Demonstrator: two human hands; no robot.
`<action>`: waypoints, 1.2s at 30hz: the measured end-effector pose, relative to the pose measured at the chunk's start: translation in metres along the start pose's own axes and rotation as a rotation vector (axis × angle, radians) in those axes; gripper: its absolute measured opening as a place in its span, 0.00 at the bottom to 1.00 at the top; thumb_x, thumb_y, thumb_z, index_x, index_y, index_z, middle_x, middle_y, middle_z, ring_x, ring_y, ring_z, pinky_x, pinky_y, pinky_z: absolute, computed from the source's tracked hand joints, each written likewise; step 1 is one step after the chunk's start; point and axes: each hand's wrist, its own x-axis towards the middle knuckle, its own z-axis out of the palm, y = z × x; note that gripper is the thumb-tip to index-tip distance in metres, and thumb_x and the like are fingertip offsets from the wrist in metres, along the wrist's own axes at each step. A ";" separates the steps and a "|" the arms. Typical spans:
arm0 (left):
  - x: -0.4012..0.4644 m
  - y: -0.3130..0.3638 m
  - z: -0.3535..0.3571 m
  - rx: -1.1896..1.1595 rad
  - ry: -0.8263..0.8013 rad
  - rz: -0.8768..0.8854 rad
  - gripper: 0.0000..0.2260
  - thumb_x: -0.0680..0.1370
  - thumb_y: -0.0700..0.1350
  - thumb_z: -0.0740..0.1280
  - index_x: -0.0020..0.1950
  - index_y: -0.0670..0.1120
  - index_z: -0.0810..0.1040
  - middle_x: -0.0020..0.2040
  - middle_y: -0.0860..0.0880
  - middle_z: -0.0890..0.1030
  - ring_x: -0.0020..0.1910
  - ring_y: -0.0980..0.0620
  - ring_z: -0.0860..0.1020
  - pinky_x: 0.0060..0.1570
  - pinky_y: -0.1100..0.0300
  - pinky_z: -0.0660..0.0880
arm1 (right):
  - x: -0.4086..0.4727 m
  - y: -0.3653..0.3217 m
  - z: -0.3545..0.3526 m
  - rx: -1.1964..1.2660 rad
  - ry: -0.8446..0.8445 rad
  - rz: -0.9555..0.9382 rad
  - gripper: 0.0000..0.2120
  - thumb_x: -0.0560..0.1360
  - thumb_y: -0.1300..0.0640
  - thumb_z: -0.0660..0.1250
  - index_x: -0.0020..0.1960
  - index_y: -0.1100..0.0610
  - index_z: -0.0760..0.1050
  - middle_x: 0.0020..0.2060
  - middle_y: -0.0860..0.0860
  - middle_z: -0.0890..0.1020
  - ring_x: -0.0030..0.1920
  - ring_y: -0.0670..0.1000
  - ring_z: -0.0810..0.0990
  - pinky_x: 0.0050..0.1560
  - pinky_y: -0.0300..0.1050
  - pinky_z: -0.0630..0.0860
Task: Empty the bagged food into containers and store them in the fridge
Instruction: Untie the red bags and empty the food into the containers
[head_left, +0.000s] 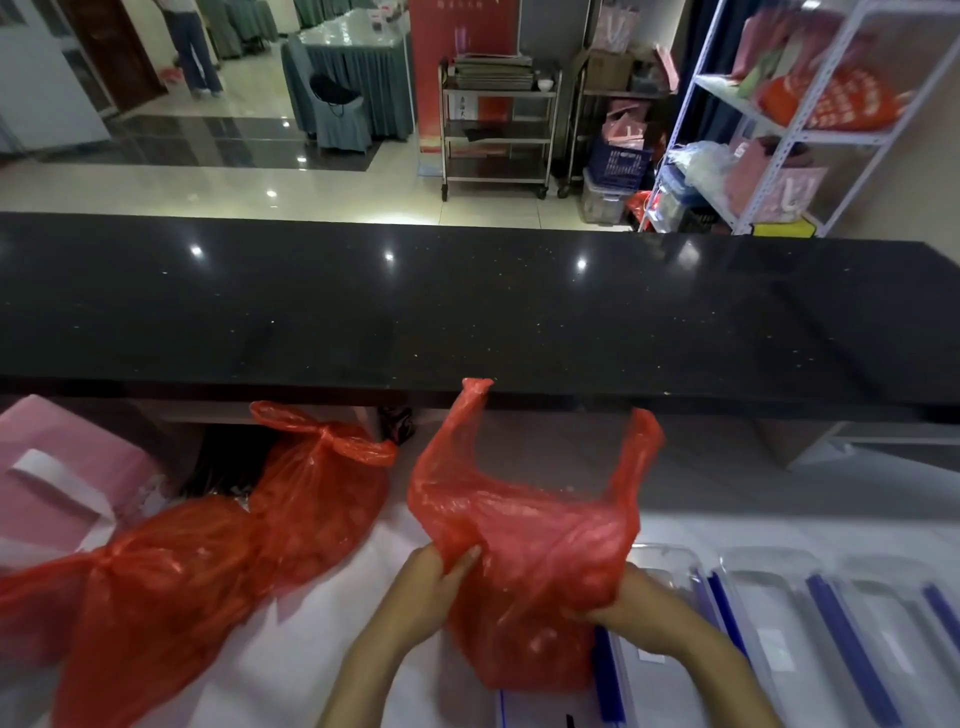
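Note:
An untied red plastic bag (524, 535) hangs in front of me over the white work surface, its two handles sticking up. My left hand (436, 587) pinches the bag's left side. My right hand (644, 608) grips its right side, partly hidden under the plastic. The bag's lower end bulges with food that I cannot make out. Two more red bags lie to the left, both knotted: one (322, 488) in the middle and one (140, 597) at the near left. Clear plastic containers (779, 623) with blue clips stand in a row to the right.
A black stone counter (467, 312) runs across just behind the bags, overhanging the white surface (322, 623). A pink box (57, 473) sits at far left. Beyond the counter are a metal trolley (498, 119), a white shelf rack (779, 114) and a person standing far back.

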 end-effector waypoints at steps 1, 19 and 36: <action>-0.001 0.007 -0.002 -0.040 0.021 -0.014 0.04 0.83 0.53 0.67 0.54 0.59 0.81 0.49 0.65 0.85 0.55 0.64 0.82 0.55 0.71 0.75 | 0.003 0.003 0.001 0.017 0.064 -0.014 0.06 0.75 0.51 0.74 0.52 0.44 0.83 0.49 0.40 0.87 0.52 0.42 0.84 0.59 0.46 0.81; -0.017 0.153 0.055 -0.444 -0.121 0.241 0.06 0.83 0.56 0.65 0.56 0.61 0.81 0.54 0.61 0.86 0.55 0.64 0.83 0.54 0.69 0.77 | -0.115 0.000 -0.042 0.792 0.795 -0.105 0.18 0.72 0.40 0.68 0.54 0.52 0.81 0.47 0.45 0.88 0.47 0.47 0.87 0.49 0.45 0.81; -0.055 0.096 0.164 -0.397 0.208 -0.112 0.20 0.79 0.37 0.69 0.66 0.55 0.72 0.56 0.52 0.82 0.52 0.50 0.83 0.52 0.54 0.82 | -0.106 0.088 -0.053 0.802 0.619 0.093 0.05 0.81 0.57 0.68 0.54 0.54 0.82 0.39 0.49 0.89 0.39 0.48 0.88 0.36 0.40 0.81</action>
